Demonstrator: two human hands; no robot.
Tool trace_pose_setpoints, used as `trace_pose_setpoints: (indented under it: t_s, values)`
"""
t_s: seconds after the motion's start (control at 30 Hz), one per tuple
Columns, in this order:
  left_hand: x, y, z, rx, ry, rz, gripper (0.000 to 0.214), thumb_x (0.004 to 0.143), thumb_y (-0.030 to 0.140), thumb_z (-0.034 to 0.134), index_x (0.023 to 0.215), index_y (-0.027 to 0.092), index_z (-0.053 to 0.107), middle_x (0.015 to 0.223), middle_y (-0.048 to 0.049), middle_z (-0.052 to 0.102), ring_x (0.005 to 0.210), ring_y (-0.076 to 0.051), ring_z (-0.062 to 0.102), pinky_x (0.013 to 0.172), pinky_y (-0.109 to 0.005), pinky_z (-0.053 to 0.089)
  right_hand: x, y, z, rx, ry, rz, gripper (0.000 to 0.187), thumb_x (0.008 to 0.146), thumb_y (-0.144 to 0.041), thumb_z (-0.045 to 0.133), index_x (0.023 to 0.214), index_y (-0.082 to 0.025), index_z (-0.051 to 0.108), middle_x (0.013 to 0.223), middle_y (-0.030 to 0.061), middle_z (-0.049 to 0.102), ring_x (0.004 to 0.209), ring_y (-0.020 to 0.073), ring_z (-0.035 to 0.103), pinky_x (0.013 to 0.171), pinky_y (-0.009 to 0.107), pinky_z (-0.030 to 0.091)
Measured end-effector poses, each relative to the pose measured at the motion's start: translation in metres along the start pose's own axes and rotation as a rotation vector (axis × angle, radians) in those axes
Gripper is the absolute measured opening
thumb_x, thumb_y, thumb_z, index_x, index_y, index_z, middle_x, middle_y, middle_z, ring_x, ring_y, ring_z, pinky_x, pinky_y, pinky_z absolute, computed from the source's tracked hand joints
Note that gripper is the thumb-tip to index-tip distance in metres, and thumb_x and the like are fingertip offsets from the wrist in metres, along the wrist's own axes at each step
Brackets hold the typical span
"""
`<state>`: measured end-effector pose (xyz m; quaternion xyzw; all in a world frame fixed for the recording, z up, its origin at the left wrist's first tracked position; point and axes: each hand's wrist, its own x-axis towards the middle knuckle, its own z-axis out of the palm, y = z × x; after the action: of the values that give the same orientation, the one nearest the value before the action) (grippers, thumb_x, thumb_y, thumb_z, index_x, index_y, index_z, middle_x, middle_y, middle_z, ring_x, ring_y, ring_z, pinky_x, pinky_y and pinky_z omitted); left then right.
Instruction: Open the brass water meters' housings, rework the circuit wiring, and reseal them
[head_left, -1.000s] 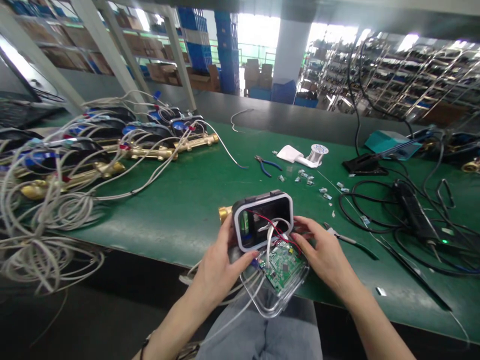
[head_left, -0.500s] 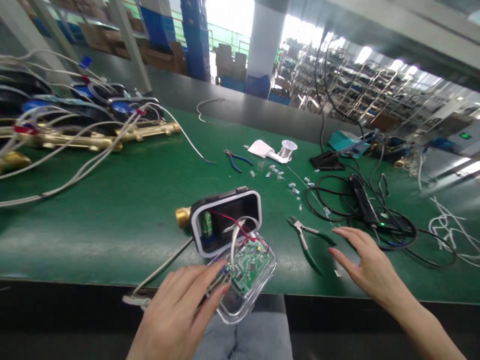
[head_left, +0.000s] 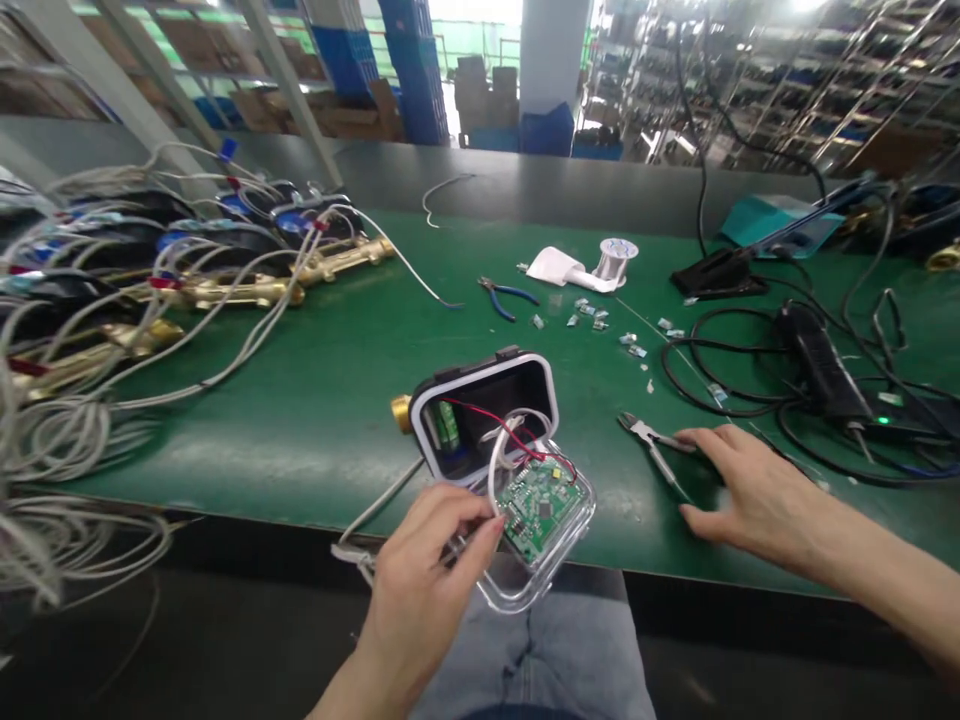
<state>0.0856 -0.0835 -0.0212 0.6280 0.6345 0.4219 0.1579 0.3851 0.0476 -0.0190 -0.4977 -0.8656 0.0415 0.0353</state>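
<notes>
My left hand [head_left: 435, 570] is closed, thumb and fingertips pinched around thin wires at the left edge of a green circuit board [head_left: 541, 508]. The board lies in a clear plastic cover [head_left: 574, 545] that overhangs the table's front edge. Behind it an open black meter housing [head_left: 487, 410] with a white seal and brass fitting stands tilted, green cells inside. A white cable [head_left: 495, 470] and red wires join housing and board. My right hand [head_left: 739, 485] has thumb and fingers apart around the handles of the diagonal cutters [head_left: 656, 455]; whether it touches them is hard to tell.
Blue-handled pliers [head_left: 504, 298], a solder spool [head_left: 616, 262] and several small bits lie farther back. At right are a black soldering tool [head_left: 817, 360] with coiled cable and a teal box [head_left: 780, 222]. Brass meters with bundled cables [head_left: 247, 290] crowd the left.
My right hand has come to the handles of the cutters. The left hand stays at the board's edge. The whole view has shifted, so things appear farther right, and more cables show at left.
</notes>
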Motion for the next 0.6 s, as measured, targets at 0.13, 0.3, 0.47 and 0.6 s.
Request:
trace_pose_setpoints:
  t_s: [0.13,0.3,0.47,0.6]
  values:
    - [-0.006,-0.006,-0.001,-0.001,-0.005,-0.067,0.007,0.088,0.018,0.056,0.082,0.021,0.058,0.080,0.0021,0.060,0.075,-0.011,0.058,0.068,-0.021,0.045,-0.002,-0.002,0.005,-0.131,0.056,-0.038,0.050,0.059,-0.031,0.058,0.106,-0.014,0.056,0.093,0.0140,0.056,0.089,0.0310,0.054,0.078,0.044,0.048]
    - [-0.019,-0.016,0.001,-0.019,0.025,-0.076,0.012,0.089,0.014,0.054,0.093,0.025,0.056,0.091,0.0032,0.061,0.086,-0.010,0.059,0.078,-0.019,0.045,-0.016,-0.007,-0.006,-0.134,0.147,-0.021,0.048,0.063,-0.031,0.051,0.108,-0.016,0.051,0.096,0.0153,0.059,0.085,0.0308,0.057,0.075,0.045,0.047]
    - [-0.019,-0.017,0.005,-0.001,0.050,-0.003,0.015,0.089,0.010,0.051,0.096,0.023,0.055,0.090,0.0019,0.062,0.086,-0.009,0.060,0.079,-0.018,0.047,-0.032,-0.042,-0.038,-0.062,0.268,-0.204,0.044,0.075,-0.033,0.046,0.118,-0.023,0.050,0.109,0.0100,0.059,0.092,0.0252,0.056,0.076,0.038,0.046]
    - [-0.018,-0.018,0.006,-0.009,0.088,0.062,0.015,0.088,0.008,0.050,0.095,0.020,0.055,0.088,0.0015,0.061,0.086,-0.008,0.059,0.080,-0.016,0.046,-0.027,-0.082,-0.051,-0.104,0.232,-0.430,0.035,0.084,-0.025,0.042,0.116,-0.023,0.053,0.104,0.0091,0.060,0.088,0.0244,0.055,0.073,0.037,0.044]
